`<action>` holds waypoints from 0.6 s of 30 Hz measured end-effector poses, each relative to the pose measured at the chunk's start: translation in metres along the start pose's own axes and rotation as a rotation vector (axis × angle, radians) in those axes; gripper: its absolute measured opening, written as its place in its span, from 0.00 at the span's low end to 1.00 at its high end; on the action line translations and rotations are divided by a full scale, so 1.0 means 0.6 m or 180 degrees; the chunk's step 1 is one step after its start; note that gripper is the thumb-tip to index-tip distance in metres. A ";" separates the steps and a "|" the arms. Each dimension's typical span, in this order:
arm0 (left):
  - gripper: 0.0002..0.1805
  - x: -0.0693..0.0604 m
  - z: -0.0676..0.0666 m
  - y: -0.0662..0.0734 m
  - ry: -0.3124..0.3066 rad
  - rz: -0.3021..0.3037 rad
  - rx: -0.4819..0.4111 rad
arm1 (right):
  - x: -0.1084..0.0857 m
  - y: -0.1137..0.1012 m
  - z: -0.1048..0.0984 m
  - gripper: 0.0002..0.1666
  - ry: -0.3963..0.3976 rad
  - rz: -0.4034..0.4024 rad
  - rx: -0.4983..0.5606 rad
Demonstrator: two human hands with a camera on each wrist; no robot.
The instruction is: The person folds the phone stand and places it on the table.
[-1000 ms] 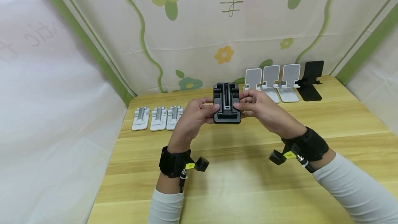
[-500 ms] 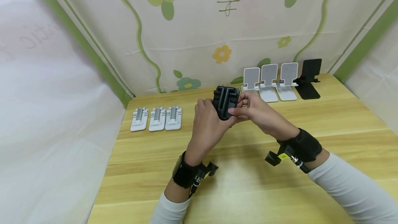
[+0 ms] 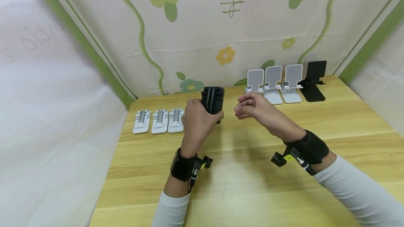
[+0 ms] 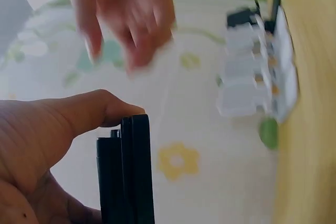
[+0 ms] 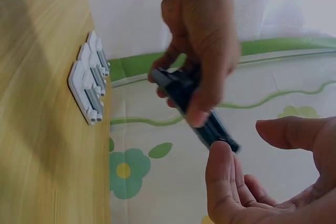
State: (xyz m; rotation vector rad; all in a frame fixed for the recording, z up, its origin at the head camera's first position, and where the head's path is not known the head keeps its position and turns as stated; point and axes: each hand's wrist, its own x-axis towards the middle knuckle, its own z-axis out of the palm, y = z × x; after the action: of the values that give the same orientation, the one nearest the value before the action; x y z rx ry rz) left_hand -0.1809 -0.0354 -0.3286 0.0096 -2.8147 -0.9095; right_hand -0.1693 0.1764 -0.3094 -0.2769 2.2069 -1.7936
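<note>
A folded black phone stand (image 3: pixel 213 100) is in my left hand (image 3: pixel 199 116), held above the table between thumb and fingers. In the left wrist view the stand (image 4: pixel 137 169) shows edge-on, the thumb on its near end. My right hand (image 3: pixel 256 109) hovers to the right of it, apart from the stand, thumb and fingers loosely bent with nothing between them. In the right wrist view a gap separates the right thumb from the right fingers (image 5: pixel 223 182). The left hand hides part of the stand.
Three folded white phone stands (image 3: pixel 160 122) lie in a row at the table's left. At the back right stand three unfolded white phone stands (image 3: pixel 293 76) and an unfolded black one (image 3: pixel 315 74). A flowered cloth (image 3: pixel 195 45) rises behind the wooden table (image 3: pixel 240 192).
Both hands held the black stand before; the right hand has let go. The left hand first reached across it, then carried it leftward, away from the right hand.
</note>
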 end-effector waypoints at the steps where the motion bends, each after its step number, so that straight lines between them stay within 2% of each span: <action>1: 0.38 0.009 0.004 -0.009 0.0031 -0.0049 0.0012 | -0.001 0.001 -0.003 0.30 0.0020 0.0020 -0.0044; 5: 0.37 0.041 0.023 -0.047 0.0035 -0.0256 0.0019 | -0.007 0.006 -0.013 0.31 0.0069 0.0089 -0.0133; 9: 0.36 0.064 0.044 -0.082 -0.0011 -0.0412 0.0002 | -0.010 0.013 -0.020 0.29 0.0065 0.0110 -0.0140; 11: 0.34 0.071 0.056 -0.100 0.0013 -0.0441 0.0007 | -0.010 0.015 -0.023 0.29 0.0050 0.0108 -0.0129; 14: 0.26 0.077 0.074 -0.127 0.0027 -0.0477 0.0060 | -0.010 0.017 -0.026 0.28 0.0032 0.0113 -0.0145; 18: 0.21 0.084 0.092 -0.151 -0.0048 -0.0521 0.0214 | -0.010 0.017 -0.029 0.27 0.0025 0.0130 -0.0170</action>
State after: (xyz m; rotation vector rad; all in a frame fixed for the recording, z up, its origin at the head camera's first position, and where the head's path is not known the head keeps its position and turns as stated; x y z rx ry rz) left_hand -0.2448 -0.0801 -0.4163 0.2465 -2.8910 -0.8502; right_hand -0.1693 0.1964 -0.3157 -0.2344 2.2520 -1.7194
